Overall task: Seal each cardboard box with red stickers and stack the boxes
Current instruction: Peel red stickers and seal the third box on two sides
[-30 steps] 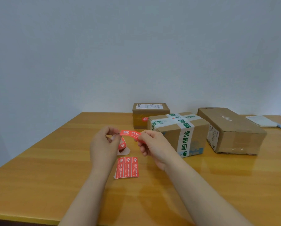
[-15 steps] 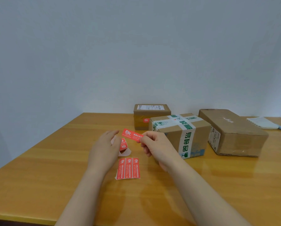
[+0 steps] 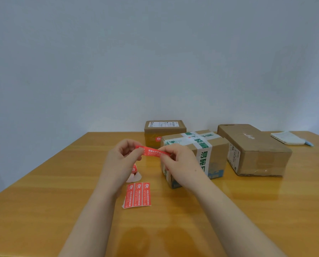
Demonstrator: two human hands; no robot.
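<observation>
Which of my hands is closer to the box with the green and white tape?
Right. The right hand is in front of the near-left corner of the taped box, pinching one end of the red sticker; the left hand pinches the other end, farther left.

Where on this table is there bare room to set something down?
The table is bare along its whole left side, from its edge to the left hand. So is the near right corner, before the long plain box. Crowded: the middle, with the right hand, the red sticker, the sticker sheet and the taped box.
</observation>
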